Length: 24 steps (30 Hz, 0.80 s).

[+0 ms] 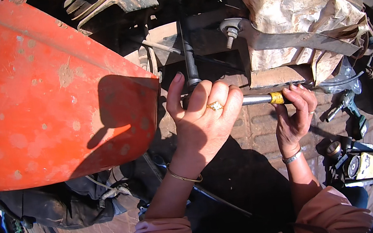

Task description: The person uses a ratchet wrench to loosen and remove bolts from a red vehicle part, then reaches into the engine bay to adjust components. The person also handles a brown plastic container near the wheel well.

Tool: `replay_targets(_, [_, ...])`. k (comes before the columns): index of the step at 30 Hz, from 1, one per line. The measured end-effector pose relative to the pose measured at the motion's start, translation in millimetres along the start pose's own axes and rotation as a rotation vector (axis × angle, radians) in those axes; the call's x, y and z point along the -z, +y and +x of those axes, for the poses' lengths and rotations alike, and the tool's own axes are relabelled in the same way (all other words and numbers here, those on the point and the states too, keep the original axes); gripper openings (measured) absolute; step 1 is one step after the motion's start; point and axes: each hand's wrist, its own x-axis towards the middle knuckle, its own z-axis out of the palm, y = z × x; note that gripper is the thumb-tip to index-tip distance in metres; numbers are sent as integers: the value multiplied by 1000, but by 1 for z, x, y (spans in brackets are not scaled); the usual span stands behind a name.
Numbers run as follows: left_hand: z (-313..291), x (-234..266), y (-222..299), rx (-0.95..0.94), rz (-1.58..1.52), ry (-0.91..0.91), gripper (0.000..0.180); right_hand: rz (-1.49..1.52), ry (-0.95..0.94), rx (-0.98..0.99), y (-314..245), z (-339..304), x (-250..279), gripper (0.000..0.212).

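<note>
A long-handled socket wrench (pixel 256 99) lies crosswise in front of me, its shaft silver and its handle banded yellow. My left hand (pixel 208 118) is closed around its head end, with the thumb sticking up. My fingers hide the head itself. On the right, my right hand (pixel 297 115) grips the handle near the yellow band. A dark extension bar (pixel 189 54) runs from beside my left hand up into the shaded machinery, where its far end is lost in shadow.
A red metal panel (pixel 29 115) fills the left side. A cream-wrapped block (pixel 305 9) sits at upper right, with a metal strap (pixel 299 39) and a threaded bolt (pixel 232 38). A cordless power tool (pixel 349 105) and several tools lie on the right. Black material (pixel 51 207) lies lower left.
</note>
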Motion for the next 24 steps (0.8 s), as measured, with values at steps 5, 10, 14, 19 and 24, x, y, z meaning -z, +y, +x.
replay_targets(5, [0,-1,1,9,-15,0,9,35,-2,-11,2,-4,0,47])
replay_targets(10, [1,-1,2,12,-20,15,9,15,-10,-15,4,-5,1,44])
replay_targets(14, [1,-1,2,3,-18,12,8,17,-12,-49,3,-8,0,42])
replay_targets(19, [1,-2,-2,-110,35,21,6,115,-67,-131,-1,-26,-11,39])
replay_targets(24, [0,-3,-1,-107,22,3,6,150,-26,-173,-1,-36,-17,38])
